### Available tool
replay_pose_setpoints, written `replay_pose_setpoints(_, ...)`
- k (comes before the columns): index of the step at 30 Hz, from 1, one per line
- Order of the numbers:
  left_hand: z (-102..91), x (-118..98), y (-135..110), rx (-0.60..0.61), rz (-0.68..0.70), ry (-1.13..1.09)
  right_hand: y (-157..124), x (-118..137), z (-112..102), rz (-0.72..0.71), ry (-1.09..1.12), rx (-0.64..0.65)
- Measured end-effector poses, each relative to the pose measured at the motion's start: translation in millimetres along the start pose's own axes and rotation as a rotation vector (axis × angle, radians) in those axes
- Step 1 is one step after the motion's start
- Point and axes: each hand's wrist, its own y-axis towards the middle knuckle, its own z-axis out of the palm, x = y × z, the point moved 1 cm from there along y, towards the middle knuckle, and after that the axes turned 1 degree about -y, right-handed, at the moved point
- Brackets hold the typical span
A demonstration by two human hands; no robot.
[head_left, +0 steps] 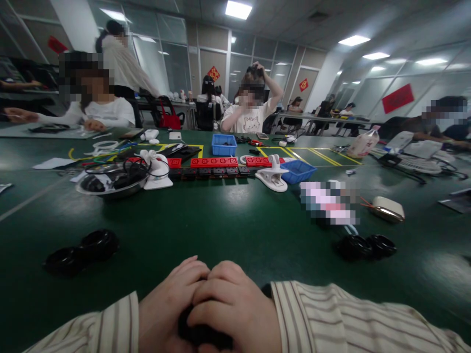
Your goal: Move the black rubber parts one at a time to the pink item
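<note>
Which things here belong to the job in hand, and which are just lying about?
In hand: left hand and right hand, closed together on a black item; likely also the black coils on the left and black coils on the right.
Lying about: red power strips, blue basket, white clip, metal bowl of cables, beige case.

You sit at a long green table (235,230) marked with yellow tape lines (324,156), in a wide open room. Ahead of you runs a back wall of glass panels (176,63) hung with red paper signs (213,73), with more tables (316,117) and dark chairs (204,115) in front of it. Above you, white panel lights (238,10) shine in the grey ceiling (287,24), and a white pillar (75,22) rises at your left.
</note>
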Motion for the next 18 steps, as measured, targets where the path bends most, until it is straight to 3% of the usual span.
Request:
replay_pose_setpoints(6,2.4,6,-4,-0.015,0.040,0.051,4,2,-10,-0.127,0.066,0.003)
replay_pose_setpoints(13,8.5,4,-8,-0.106,-0.023,0.075,6,7,-10,0.105,0.050,-0.125)
replay_pose_setpoints(16,5.3,2,-4,-0.071,-0.043,0.045,4,5,-3,0.099,-0.003,-0.185)
replay_pose_setpoints(18,2.4,2,-1,-0.041,-0.038,0.012,3,4,0,0.072,-0.022,-0.158)
